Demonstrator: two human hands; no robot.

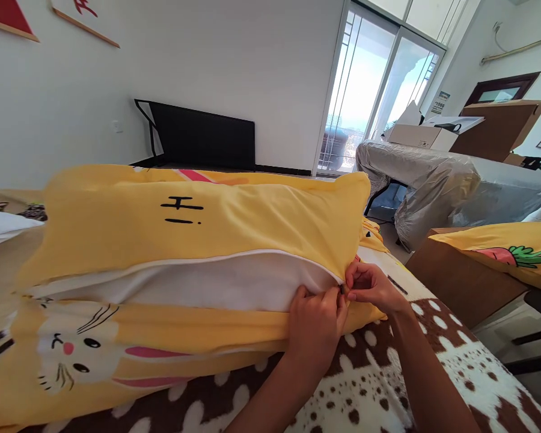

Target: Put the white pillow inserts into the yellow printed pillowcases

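A yellow pillowcase [261, 213] with a printed rabbit lies across the bed, its long zipper opening gaping. Through the gap shows a white pillow [207, 282]. At the right end of the opening, my left hand [318, 316] is closed on the lower fabric edge, fingers curled over it. Just beside it, my right hand [372, 288] pinches at the corner where the zipper ends. A small dark bit, perhaps the zipper pull, shows between the two hands; the fingertips hide most of it.
A brown and white spotted blanket [342, 385] lies beneath. To the right, another yellow pillowcase [514, 252] with a carrot print rests on a cardboard box [460, 282]. Behind stand a plastic-covered piece of furniture [415, 174], a white box [424, 137] and a black panel [202, 135].
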